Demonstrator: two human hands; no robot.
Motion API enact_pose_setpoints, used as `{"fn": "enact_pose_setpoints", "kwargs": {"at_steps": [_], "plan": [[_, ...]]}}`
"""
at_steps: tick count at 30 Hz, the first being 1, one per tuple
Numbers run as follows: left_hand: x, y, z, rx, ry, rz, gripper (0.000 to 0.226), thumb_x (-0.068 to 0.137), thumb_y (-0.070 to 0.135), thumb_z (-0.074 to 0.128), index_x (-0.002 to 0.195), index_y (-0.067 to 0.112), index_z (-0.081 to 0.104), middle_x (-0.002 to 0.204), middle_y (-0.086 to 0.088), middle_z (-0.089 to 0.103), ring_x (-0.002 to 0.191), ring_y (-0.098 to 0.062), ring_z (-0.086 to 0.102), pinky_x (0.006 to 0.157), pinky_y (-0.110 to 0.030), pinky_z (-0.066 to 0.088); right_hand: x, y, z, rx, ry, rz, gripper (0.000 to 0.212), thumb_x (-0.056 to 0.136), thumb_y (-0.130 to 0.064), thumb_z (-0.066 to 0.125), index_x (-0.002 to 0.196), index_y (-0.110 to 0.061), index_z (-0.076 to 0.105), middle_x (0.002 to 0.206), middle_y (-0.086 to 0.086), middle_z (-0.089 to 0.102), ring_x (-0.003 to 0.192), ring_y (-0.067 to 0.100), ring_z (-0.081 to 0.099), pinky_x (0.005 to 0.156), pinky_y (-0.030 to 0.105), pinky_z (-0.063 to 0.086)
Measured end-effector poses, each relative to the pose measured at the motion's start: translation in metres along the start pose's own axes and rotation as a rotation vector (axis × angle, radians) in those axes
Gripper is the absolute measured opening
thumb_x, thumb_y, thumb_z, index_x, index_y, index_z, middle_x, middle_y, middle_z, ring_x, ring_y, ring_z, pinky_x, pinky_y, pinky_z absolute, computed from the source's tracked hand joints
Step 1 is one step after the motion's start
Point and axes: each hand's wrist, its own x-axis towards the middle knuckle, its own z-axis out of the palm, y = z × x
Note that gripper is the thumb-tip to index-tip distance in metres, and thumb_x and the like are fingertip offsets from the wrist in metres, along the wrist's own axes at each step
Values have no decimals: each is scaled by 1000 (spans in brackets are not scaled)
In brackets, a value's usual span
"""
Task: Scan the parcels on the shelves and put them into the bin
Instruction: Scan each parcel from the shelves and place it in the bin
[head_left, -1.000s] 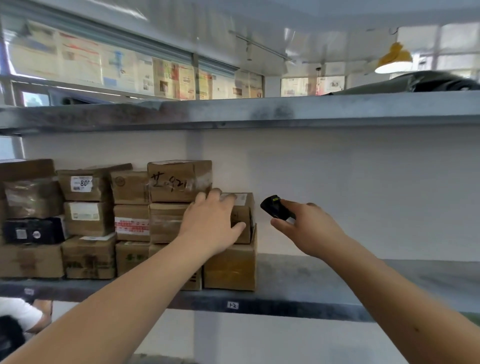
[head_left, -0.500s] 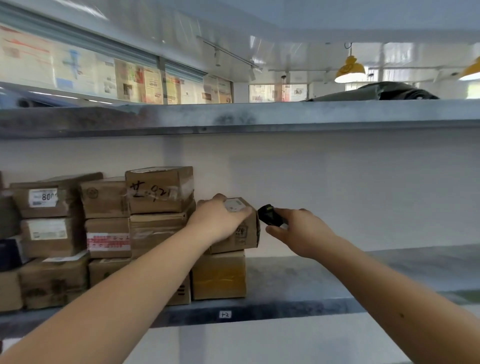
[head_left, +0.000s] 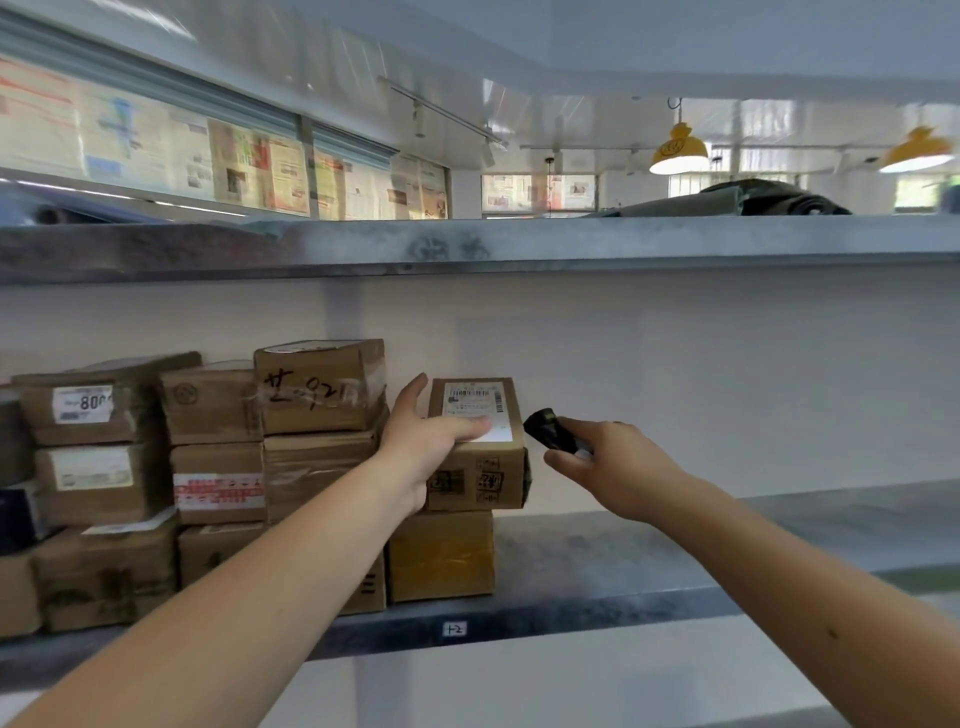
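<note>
A small cardboard parcel with a white barcode label on top sits tilted on a yellowish box at the right end of the stack. My left hand grips its left side, thumb lying across the label's lower edge and fingers behind the box. My right hand holds a small black scanner just right of the parcel, its front aimed at the box. Several more brown parcels are piled on the metal shelf to the left. No bin is in view.
An upper metal shelf runs overhead with a dark bundle lying on it. A white wall backs the shelf. The shelf surface right of the stack holds nothing. A small tag marks the shelf's front edge.
My left hand has pulled the small parcel out and tipped it so its label faces up. The scanner hand has closed in on the parcel's right side. The view shifted right.
</note>
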Motion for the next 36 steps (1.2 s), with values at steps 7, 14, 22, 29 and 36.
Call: {"fn": "enact_pose_setpoints", "kwargs": {"at_steps": [7, 14, 22, 29, 36], "plan": [[-2, -5, -8, 113, -245, 206, 126, 59, 8, 100, 150, 64, 33, 136, 14, 59, 125, -16, 60, 84, -28, 62, -18, -1, -17, -9, 13, 10, 62, 98, -63, 52, 154, -39, 44, 87, -12, 64, 62, 11, 62, 50, 24, 44], [-12, -8, -11, 356, -201, 465, 137, 42, 50, 103, 150, 71, 21, 162, 9, 28, 147, -19, 36, 121, -51, 39, -37, -11, -33, 50, -3, 21, 58, 100, -61, 50, 153, -38, 48, 85, -14, 64, 62, 7, 60, 53, 21, 45], [-5, -12, -7, 595, 10, 685, 132, 56, 48, 101, 146, 77, 9, 160, 17, 6, 153, -33, 22, 122, -44, 25, -72, -17, -46, 140, -102, 20, 51, 94, -65, 55, 141, -45, 58, 62, -11, 62, 47, 2, 51, 42, 17, 33], [4, -21, 0, 728, 49, 789, 130, 58, 52, 99, 153, 69, 11, 160, 15, 6, 153, -34, 19, 121, -44, 24, -100, -9, -48, 17, -171, 58, 60, 88, -74, 55, 142, -48, 56, 72, -7, 66, 47, 1, 51, 42, 16, 34], [5, -25, 2, 748, 48, 820, 130, 57, 51, 100, 151, 70, 12, 158, 16, 7, 151, -34, 22, 120, -48, 31, -122, -2, -54, -107, -207, 93, 62, 90, -75, 52, 146, -49, 51, 84, -8, 70, 46, 5, 50, 46, 22, 38]]}}
